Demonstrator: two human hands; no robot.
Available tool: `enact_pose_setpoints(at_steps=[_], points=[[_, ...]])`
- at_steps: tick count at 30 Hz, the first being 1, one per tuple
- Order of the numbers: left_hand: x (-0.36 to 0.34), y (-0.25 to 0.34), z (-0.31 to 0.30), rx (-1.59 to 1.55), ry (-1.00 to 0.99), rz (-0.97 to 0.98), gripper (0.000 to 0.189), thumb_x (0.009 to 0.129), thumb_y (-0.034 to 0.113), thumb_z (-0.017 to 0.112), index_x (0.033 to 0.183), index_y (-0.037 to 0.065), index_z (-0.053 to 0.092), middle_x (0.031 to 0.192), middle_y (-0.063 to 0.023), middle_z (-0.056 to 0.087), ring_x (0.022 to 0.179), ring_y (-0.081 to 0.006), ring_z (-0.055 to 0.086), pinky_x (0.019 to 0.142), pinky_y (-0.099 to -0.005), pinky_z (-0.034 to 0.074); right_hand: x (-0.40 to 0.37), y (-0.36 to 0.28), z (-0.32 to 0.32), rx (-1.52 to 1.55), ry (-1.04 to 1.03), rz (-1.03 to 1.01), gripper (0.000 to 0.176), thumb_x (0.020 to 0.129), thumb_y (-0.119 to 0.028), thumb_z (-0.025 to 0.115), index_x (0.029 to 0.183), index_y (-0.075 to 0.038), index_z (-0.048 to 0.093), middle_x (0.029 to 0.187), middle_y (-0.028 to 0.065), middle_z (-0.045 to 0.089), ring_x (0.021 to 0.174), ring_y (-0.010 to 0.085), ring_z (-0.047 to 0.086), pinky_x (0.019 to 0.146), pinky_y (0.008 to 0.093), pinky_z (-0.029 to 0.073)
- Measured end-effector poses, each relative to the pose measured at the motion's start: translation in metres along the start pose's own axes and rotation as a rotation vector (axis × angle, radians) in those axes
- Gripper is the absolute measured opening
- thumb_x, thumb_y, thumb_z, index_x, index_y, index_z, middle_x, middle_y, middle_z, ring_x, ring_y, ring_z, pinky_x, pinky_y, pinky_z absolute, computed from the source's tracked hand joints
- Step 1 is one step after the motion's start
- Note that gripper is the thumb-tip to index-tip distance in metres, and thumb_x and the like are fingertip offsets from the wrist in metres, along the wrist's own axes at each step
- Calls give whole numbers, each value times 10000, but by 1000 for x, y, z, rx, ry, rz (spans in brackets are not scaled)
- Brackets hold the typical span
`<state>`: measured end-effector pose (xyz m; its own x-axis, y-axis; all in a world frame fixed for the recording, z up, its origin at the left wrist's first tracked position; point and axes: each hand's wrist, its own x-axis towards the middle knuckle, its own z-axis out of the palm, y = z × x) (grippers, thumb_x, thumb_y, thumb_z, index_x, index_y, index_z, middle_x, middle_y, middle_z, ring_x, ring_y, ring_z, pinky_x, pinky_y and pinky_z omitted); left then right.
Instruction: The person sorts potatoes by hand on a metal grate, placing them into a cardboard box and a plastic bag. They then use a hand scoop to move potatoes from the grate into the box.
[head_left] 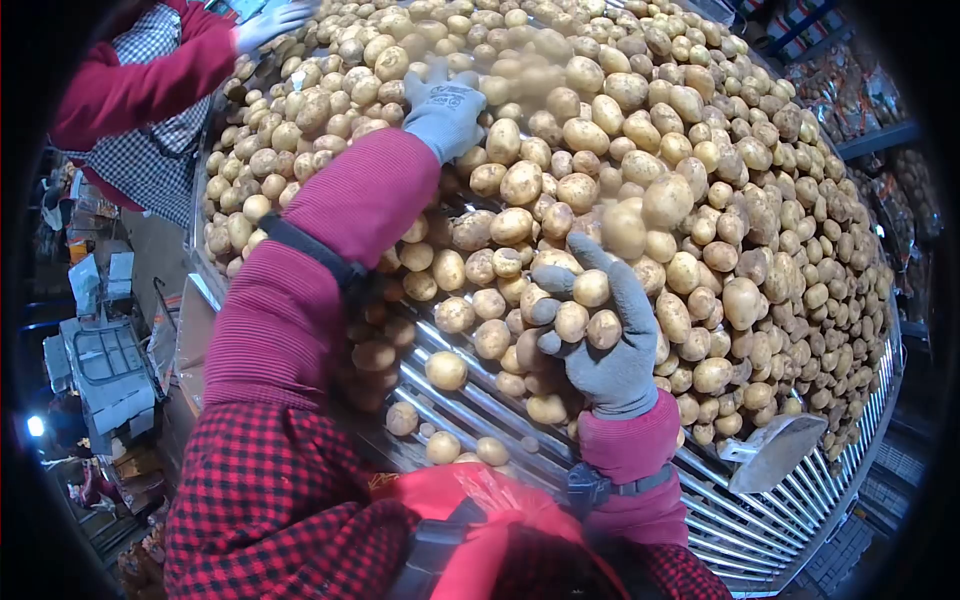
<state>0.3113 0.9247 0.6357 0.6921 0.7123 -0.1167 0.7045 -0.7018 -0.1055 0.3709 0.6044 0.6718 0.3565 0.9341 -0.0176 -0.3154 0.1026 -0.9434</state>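
Your right hand point(616, 366) cups small potatoes point(571, 321) palm-up, which should stop rolling; left hand point(446, 110) looks spread over heap point(743, 303).

a blue shelf point(880, 140) with bags point(838, 95) stands at the right. a bright light point(36, 426) glows far left, beyond the brownish floor point(152, 245).

You see one gloved left hand point(446, 112), one gloved right hand point(613, 368) with three potatoes point(591, 288) in it, two dark straps point(312, 249), one co-worker's hand point(270, 26), and heaped potatoes point(741, 301) too many to count.
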Motion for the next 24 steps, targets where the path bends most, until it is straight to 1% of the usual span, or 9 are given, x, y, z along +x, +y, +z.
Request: enact_pose_setpoints(at_steps=[7, 8, 9, 13, 15, 17, 19, 20, 24], points=[[-31, -12, -2, -428, 364, 61, 382, 847, 372, 788, 1144, 131, 778, 1470, -94, 609, 1443, -360, 458, 1166, -482, 364, 3, 15, 12, 103, 108, -261, 651, 970, 122, 549, 1576, -12, 356, 1549, 242, 490, 1182, 301, 700, 774, 277, 622], [-44, -6, -11, -583, 399, 134, 407, 844, 362, 790, 1162, 108, 767, 1458, -126, 615, 1414, -354, 493, 1157, -466, 391, 4, 2, -3, 608, 94, 238, 653, 981, 138, 493, 1588, -54, 352, 1627, 240, 390, 1248, 369, 667, 768, 293, 635], [-62, 0, -23, -738, 428, 204, 432, 842, 351, 792, 1181, 85, 757, 1447, -157, 622, 1386, -347, 529, 1148, -450, 419, 5, 2, -4, 619, 100, 229, 653, 981, 138, 493, 1588, -54, 352, 1627, 240, 390, 1248, 369, 667, 768, 293, 635], [-119, 41, -79, -694, 252, 843, 475, 872, 362, 787, 1257, 93, 721, 1466, -206, 586, 1383, -397, 522, 1159, -514, 404, 1, 7, -6, 534, 40, 90, 641, 986, 112, 523, 1584, -39, 351, 1590, 218, 448, 1227, 329, 676, 793, 309, 637], [-123, 56, -91, -744, 83, 1005, 505, 889, 405, 780, 1295, 115, 702, 1480, -206, 570, 1380, -416, 518, 1154, -530, 402, 1, 10, -8, -283, 58, -448, 674, 956, 139, 561, 1575, -31, 355, 1506, 186, 539, 1219, 266, 676, 803, 317, 640], [-106, 68, -99, -839, 71, 1053, 563, 906, 440, 761, 1332, 83, 672, 1484, -226, 558, 1379, -420, 518, 1159, -526, 401, -4, 16, -15, -362, 116, -498, 557, 1040, -32, 574, 1562, -49, 381, 1425, 154, 603, 1204, 222, 675, 763, 320, 639], [-74, 81, -95, -857, 211, 921, 569, 914, 447, 739, 1341, 79, 666, 1481, -222, 563, 1371, -403, 532, 1150, -520, 411, -6, 13, -25, 973, 39, 183, 496, 1119, -319, 489, 1557, -103, 409, 1413, 168, 612, 1149, 254, 694, 694, 331, 633], [-52, 88, -96, -825, 244, 851, 564, 923, 441, 719, 1355, 85, 655, 1471, -220, 568, 1363, -399, 539, 1152, -515, 409, -4, 11, -23, 1092, -19, 222, 566, 1119, -518, 381, 1563, -170, 421, 1409, 183, 611, 1102, 288, 702, 641, 323, 616], [42, 132, -59, -476, 288, 543, 535, 937, 435, 668, 1389, 151, 626, 1415, -161, 614, 1380, -359, 515, 1198, -511, 331, -5, 6, -25, 1134, -35, 242, 541, 1117, -475, 412, 1568, -177, 431, 1374, 193, 619, 1054, 317, 698, 630, 349, 615]])
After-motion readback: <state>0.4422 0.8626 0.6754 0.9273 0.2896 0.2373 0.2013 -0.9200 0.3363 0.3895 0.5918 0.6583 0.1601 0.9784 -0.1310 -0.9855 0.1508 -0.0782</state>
